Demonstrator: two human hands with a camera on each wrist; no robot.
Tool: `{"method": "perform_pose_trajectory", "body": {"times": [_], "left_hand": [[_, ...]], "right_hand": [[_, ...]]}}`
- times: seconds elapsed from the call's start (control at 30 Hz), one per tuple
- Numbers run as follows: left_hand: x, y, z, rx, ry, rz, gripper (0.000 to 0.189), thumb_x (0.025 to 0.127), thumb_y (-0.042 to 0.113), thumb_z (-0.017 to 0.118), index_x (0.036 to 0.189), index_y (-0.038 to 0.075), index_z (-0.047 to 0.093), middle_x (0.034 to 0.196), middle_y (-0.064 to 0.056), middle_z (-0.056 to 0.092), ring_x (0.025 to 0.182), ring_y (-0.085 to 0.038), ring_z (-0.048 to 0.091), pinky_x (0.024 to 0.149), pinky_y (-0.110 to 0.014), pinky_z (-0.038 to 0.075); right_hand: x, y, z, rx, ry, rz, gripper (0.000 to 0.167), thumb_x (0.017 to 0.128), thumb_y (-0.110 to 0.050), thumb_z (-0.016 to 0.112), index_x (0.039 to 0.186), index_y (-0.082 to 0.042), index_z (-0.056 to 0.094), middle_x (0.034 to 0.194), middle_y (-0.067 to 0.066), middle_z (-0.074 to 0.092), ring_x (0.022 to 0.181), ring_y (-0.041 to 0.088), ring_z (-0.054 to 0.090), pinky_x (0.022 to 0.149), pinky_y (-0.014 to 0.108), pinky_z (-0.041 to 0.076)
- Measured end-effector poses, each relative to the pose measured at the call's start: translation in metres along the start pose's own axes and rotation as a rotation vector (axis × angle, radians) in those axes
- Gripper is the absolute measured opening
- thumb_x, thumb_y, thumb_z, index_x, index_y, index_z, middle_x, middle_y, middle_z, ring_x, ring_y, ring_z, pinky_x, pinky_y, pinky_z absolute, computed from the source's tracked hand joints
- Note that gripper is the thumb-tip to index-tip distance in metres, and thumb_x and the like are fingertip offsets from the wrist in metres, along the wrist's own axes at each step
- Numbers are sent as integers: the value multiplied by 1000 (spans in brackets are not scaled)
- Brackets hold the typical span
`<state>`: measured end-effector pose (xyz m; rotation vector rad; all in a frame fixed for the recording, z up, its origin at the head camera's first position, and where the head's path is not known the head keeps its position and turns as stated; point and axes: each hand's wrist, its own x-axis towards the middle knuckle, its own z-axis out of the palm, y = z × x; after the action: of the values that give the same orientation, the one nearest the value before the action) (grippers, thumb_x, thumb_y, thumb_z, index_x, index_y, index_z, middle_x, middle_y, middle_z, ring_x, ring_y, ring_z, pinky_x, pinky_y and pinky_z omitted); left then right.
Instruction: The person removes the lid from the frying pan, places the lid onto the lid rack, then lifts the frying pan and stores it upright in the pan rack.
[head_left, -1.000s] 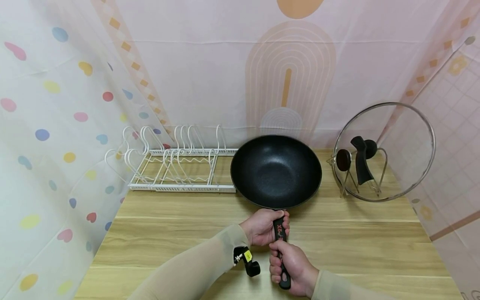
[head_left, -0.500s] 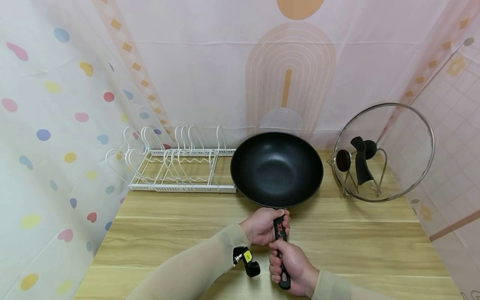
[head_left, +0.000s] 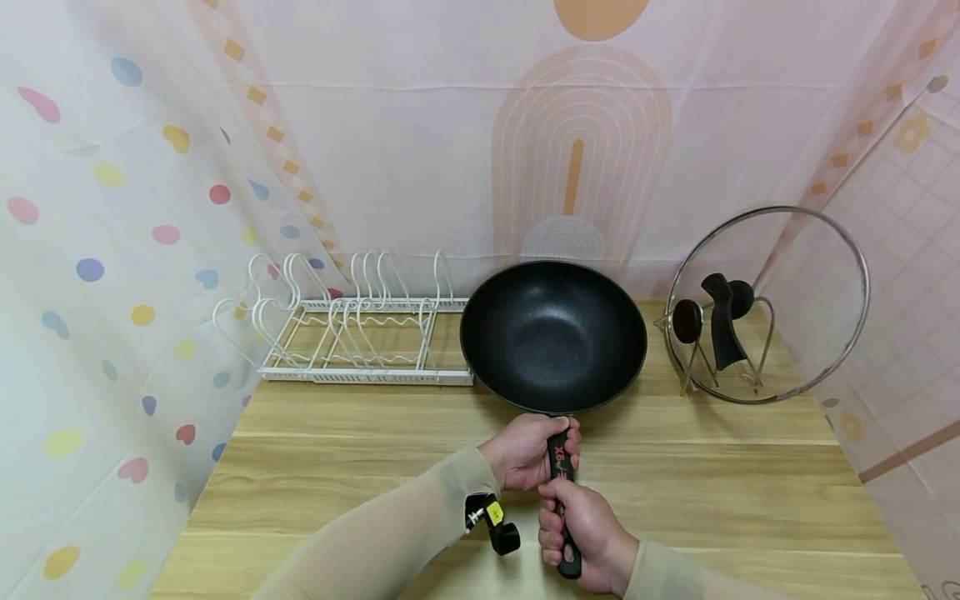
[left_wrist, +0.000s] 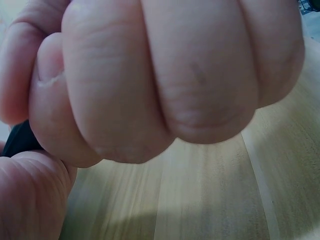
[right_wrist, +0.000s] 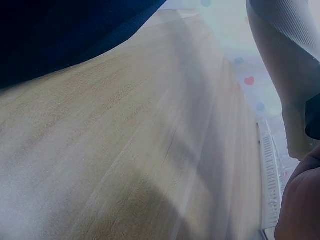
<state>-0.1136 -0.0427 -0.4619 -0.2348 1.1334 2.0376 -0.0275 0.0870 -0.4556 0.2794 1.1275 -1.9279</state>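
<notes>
A black wok (head_left: pixel 553 337) is in the middle of the head view, its long handle (head_left: pixel 558 457) pointing toward me. My left hand (head_left: pixel 527 452) grips the handle close to the pan, thumb on top. Nearer the handle's end, my right hand (head_left: pixel 588 533) has its fingers curled round it. In the left wrist view the curled fingers (left_wrist: pixel 200 75) fill most of the picture, with a bit of dark handle (left_wrist: pixel 22 140) showing. Only part of a hand (right_wrist: pixel 302 205) shows at the right wrist view's edge. Whether the wok touches the table I cannot tell.
A white wire dish rack (head_left: pixel 367 377) stands left of the wok, its right end partly behind the pan. On the right, a large glass lid (head_left: pixel 825 308) leans upright in a small metal stand (head_left: pixel 765 342). Patterned curtains (head_left: pixel 375 150) enclose the wooden table (head_left: pixel 712 475) at back and sides.
The wok's far rim has risen slightly in the head view, so the pan shows a little larger and more tilted toward me. Both hands keep their grip on the handle.
</notes>
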Motion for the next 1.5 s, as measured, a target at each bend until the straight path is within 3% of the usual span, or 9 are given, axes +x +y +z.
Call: {"method": "perform_pose_trajectory", "body": {"times": [1.5], "left_hand": [[-15,11,14,-7,0,25,24,114,17,32,101,13,52,77,7,51,68,-6,50,67,-19,50]], "right_hand": [[-11,-8,10,-12,-44,-15,20,99,-22,46,79,-21,40,57,-14,38,47,2,38,46,15,39]]}}
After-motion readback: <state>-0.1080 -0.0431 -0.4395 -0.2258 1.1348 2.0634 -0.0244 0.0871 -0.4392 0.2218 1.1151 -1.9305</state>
